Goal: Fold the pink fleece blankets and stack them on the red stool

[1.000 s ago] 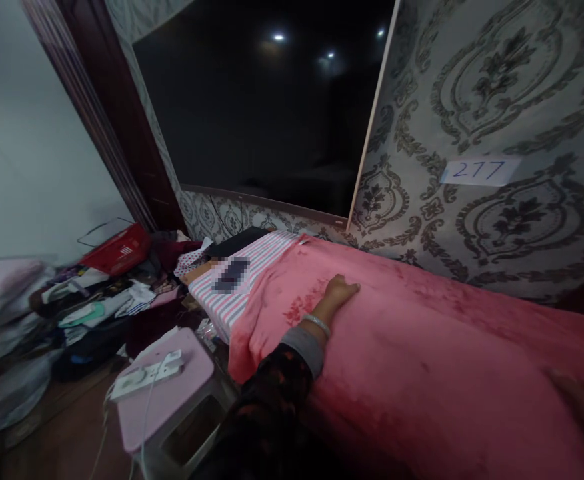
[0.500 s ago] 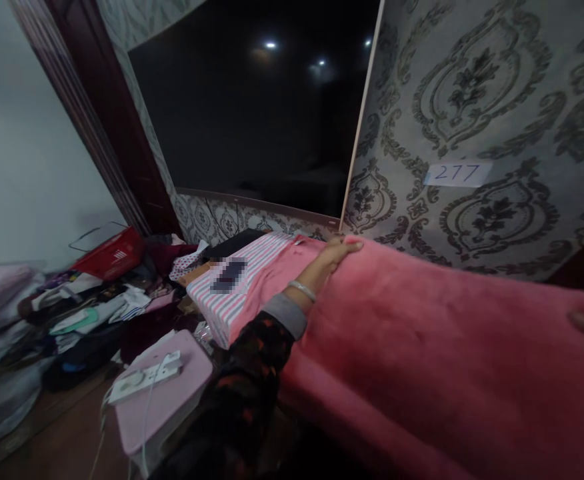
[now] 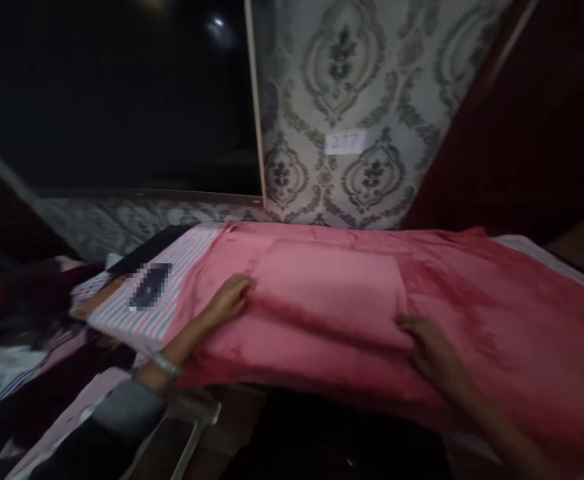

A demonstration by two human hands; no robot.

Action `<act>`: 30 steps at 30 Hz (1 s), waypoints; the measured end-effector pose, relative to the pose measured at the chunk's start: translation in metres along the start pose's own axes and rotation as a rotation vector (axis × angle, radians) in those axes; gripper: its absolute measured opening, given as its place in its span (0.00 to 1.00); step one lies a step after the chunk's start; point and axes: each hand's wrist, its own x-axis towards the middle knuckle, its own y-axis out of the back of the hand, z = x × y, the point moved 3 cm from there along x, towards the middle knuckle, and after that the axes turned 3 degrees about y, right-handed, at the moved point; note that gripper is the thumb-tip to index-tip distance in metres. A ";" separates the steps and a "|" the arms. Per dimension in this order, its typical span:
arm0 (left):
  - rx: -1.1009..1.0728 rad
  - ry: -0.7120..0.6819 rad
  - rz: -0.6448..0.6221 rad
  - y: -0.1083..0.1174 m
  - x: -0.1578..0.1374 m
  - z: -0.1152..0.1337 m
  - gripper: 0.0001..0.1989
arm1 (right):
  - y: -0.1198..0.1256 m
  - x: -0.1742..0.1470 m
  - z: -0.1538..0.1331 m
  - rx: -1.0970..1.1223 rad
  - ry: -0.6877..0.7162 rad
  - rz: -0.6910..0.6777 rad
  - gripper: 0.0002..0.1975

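Between left grip (image 3: pixel 233 297) and right grip (image 3: pixel 416 337), folded rectangular pink cloth (image 3: pixel 329 280), edges pinched by both

The folded pink cloth (image 3: pixel 329 287) looks soft, fuzzy and matt, like the pink sheet (image 3: pixel 532 333) under it, while the striped cloth (image 3: pixel 195 253) past the sheet's left edge looks smooth, the screen (image 3: pixel 112 100) is glossy, and the label (image 3: pixel 345 142) looks like paper.

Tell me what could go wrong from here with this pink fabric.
The left hand and right hand are at opposite ends of the folded pink section, so uneven pulling could skew it. It lies on similar pink cloth, so sliding it might crease or drag that layer too.
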 end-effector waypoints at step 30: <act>0.097 -0.200 -0.264 -0.195 0.077 0.210 0.19 | 0.014 -0.031 -0.014 0.241 -0.607 0.232 0.14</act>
